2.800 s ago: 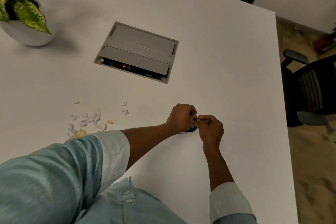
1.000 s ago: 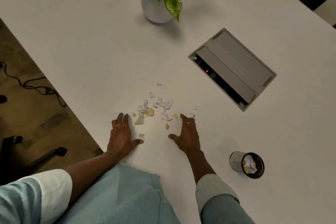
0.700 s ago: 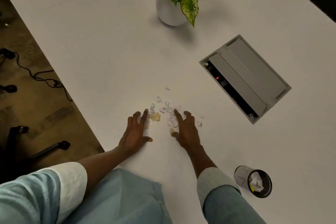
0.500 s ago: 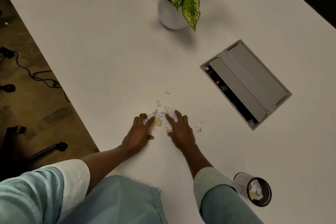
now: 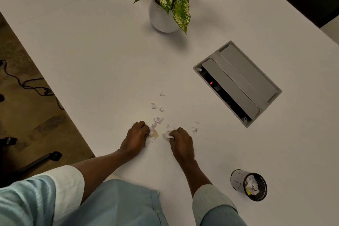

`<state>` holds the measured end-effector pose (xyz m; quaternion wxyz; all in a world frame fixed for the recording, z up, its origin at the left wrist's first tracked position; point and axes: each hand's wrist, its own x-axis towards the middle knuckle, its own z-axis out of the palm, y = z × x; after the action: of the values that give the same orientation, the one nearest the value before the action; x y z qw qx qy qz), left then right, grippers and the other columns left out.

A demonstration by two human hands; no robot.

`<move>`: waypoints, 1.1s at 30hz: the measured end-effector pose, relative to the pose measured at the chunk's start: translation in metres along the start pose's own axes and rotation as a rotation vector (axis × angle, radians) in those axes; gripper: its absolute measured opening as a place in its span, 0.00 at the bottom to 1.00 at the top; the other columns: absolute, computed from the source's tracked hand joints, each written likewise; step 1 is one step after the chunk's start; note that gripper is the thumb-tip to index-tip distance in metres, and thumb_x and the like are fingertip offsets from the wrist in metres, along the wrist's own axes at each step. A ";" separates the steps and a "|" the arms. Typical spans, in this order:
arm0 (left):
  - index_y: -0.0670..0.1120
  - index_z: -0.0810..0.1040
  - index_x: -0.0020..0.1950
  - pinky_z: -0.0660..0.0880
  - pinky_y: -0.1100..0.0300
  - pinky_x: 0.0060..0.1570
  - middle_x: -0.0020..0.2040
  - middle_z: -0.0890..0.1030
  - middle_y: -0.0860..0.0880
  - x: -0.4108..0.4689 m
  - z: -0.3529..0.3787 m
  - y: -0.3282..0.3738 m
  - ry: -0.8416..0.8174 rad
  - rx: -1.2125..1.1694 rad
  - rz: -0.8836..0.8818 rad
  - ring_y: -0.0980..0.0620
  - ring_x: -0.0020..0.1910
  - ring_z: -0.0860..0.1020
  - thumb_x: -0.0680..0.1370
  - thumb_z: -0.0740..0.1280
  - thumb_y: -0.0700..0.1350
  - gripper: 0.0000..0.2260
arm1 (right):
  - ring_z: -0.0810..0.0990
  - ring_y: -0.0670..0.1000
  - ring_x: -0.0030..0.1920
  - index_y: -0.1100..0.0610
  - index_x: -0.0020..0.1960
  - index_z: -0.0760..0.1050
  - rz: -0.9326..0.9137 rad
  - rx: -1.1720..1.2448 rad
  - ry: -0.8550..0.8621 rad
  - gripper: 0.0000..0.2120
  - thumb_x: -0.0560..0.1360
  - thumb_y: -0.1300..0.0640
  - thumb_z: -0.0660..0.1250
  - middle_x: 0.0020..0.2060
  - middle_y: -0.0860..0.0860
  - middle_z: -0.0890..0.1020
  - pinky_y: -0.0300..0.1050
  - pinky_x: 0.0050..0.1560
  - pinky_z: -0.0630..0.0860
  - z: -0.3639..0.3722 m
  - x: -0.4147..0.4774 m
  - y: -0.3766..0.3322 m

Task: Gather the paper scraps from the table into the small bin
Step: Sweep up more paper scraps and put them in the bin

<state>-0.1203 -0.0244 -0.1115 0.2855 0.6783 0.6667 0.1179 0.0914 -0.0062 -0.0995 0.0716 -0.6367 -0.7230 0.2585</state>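
Several small white and yellowish paper scraps (image 5: 158,119) lie scattered on the white table (image 5: 91,42). My left hand (image 5: 135,138) rests on the table with fingers curled over scraps at the left of the pile. My right hand (image 5: 181,142) has its fingers curled on white scraps at the right of the pile. A few scraps (image 5: 194,129) lie apart to the right. The small grey bin (image 5: 238,180) with a black rim stands at the lower right and holds crumpled paper.
A potted plant in a white pot (image 5: 163,18) stands at the back. A grey cable box (image 5: 238,82) is set into the table to the right. The table's left edge drops to a floor with cables (image 5: 27,86) and a chair base (image 5: 36,161).
Both hands have drawn inward and curled their fingers, raking the scraps together into a tighter pile. Earlier still, the hands were over at the bin.
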 end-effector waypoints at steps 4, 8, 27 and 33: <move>0.40 0.82 0.47 0.76 0.49 0.43 0.47 0.81 0.45 -0.008 0.006 0.015 0.073 -0.109 0.010 0.42 0.46 0.79 0.74 0.69 0.28 0.09 | 0.83 0.52 0.46 0.58 0.54 0.86 0.104 0.159 0.099 0.09 0.76 0.63 0.70 0.46 0.52 0.84 0.44 0.48 0.78 -0.011 -0.023 0.010; 0.42 0.84 0.47 0.73 0.56 0.43 0.46 0.82 0.47 -0.016 0.012 0.042 0.084 -0.184 0.030 0.46 0.44 0.80 0.75 0.72 0.30 0.08 | 0.83 0.48 0.42 0.54 0.48 0.86 0.193 0.268 0.222 0.05 0.73 0.61 0.75 0.42 0.48 0.85 0.45 0.44 0.79 -0.024 -0.055 0.025; 0.42 0.85 0.49 0.78 0.55 0.42 0.46 0.83 0.45 -0.019 0.086 0.284 -0.284 -0.320 0.457 0.48 0.42 0.81 0.75 0.76 0.35 0.04 | 0.86 0.43 0.32 0.52 0.43 0.83 0.809 0.655 0.763 0.06 0.73 0.60 0.78 0.33 0.46 0.86 0.50 0.42 0.85 -0.103 -0.206 0.130; 0.43 0.84 0.51 0.70 0.58 0.45 0.49 0.82 0.44 -0.015 0.120 0.336 -0.371 -0.199 0.512 0.46 0.48 0.80 0.75 0.73 0.35 0.07 | 0.86 0.52 0.37 0.57 0.43 0.83 0.947 0.560 0.770 0.04 0.72 0.57 0.76 0.35 0.51 0.86 0.49 0.42 0.82 -0.120 -0.207 0.156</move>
<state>0.2242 -0.0490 -0.0224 0.4280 0.8025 0.3966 0.1247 0.3177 -0.1623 -0.0225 0.3657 -0.8894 -0.1941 0.1941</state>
